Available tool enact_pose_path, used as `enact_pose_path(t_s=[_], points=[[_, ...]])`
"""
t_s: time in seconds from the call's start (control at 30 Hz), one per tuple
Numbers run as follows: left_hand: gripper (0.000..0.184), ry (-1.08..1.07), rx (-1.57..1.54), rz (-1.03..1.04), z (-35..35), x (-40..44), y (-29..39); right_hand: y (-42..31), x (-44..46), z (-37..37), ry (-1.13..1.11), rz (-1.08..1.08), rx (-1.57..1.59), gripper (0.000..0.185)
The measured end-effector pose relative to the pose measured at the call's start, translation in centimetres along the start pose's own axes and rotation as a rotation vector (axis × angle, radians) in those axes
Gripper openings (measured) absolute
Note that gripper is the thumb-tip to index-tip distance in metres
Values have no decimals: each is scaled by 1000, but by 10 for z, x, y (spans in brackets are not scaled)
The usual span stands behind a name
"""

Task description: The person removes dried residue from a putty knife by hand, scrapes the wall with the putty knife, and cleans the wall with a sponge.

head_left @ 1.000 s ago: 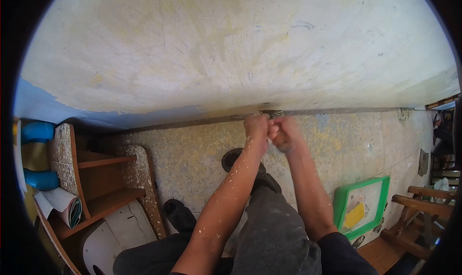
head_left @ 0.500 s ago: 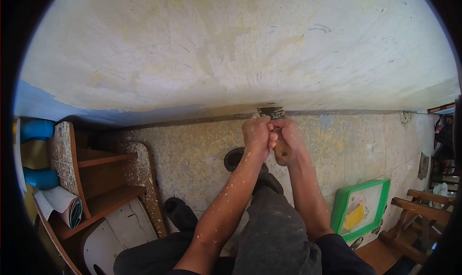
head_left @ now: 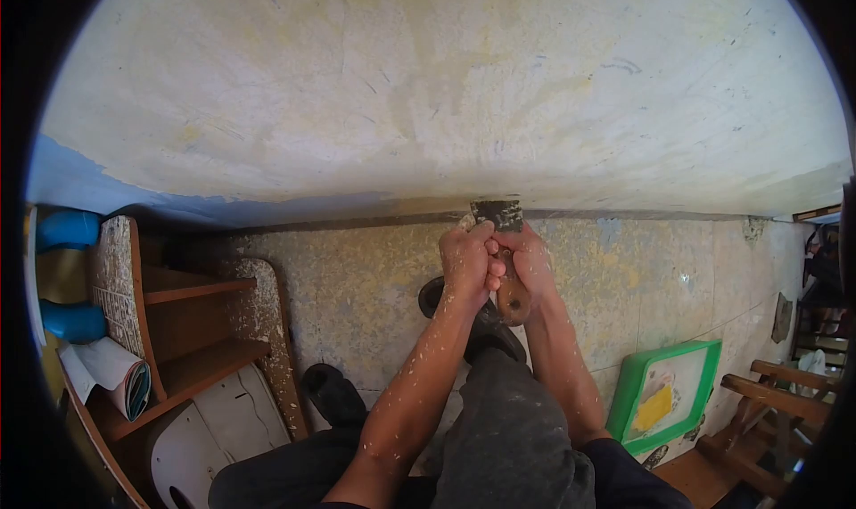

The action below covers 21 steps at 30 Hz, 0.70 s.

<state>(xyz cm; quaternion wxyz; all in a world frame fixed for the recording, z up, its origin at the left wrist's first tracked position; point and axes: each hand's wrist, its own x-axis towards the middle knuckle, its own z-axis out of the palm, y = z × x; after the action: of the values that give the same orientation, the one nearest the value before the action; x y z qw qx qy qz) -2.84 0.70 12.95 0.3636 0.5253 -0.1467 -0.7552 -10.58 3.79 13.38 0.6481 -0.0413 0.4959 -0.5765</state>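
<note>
Drawn slightly back from the bottom edge of the wall [head_left: 357, 90] since the earlier frame, above the blotchy floor [head_left: 597, 277] where a green tray [head_left: 621, 395] sits well apart, the left hand [head_left: 464, 258] and right hand [head_left: 533, 259] curl their fingers snugly around the scraper [head_left: 513, 300]. Its dark, flecked blade points at that edge; whether they touch, I cannot tell.

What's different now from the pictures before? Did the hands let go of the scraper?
The scraper moved a little left along the bottom of the wall, and its handle swung left too. The left hand and right hand went with it; neither let go. The green tray and brown shelf stayed put.
</note>
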Motion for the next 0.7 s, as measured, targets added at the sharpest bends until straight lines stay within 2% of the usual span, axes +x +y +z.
enact_pose_path(t_s=[0.13,0.2,0.23,0.3,0.37,0.43,0.5,0.57,0.6,0.7], points=[[25,17,-19,-15,-2,10,-4,-3,5,-10,-139,147,71,19],[25,10,7,-3,-1,-7,-1,2,1,-2,-24,-37,-115,19],[25,9,33,18,0,-9,4,-3,12,-2,-40,-46,-120,19],[26,28,22,-14,-10,-3,-5,1,15,-13,-97,233,80,20],[28,13,-21,-21,-6,11,-2,9,13,-10,-66,154,-5,20],[28,9,60,12,-5,6,2,13,7,-4,38,-51,-94,19],[30,17,28,8,-5,5,-1,7,7,-5,-39,49,-112,16],[32,52,20,-16,-9,10,-6,8,15,-7,-41,88,79,14],[32,32,43,6,-15,6,-7,10,12,-11,-83,68,-105,13],[32,43,51,28,-12,7,-3,7,10,-8,-81,79,-15,14]])
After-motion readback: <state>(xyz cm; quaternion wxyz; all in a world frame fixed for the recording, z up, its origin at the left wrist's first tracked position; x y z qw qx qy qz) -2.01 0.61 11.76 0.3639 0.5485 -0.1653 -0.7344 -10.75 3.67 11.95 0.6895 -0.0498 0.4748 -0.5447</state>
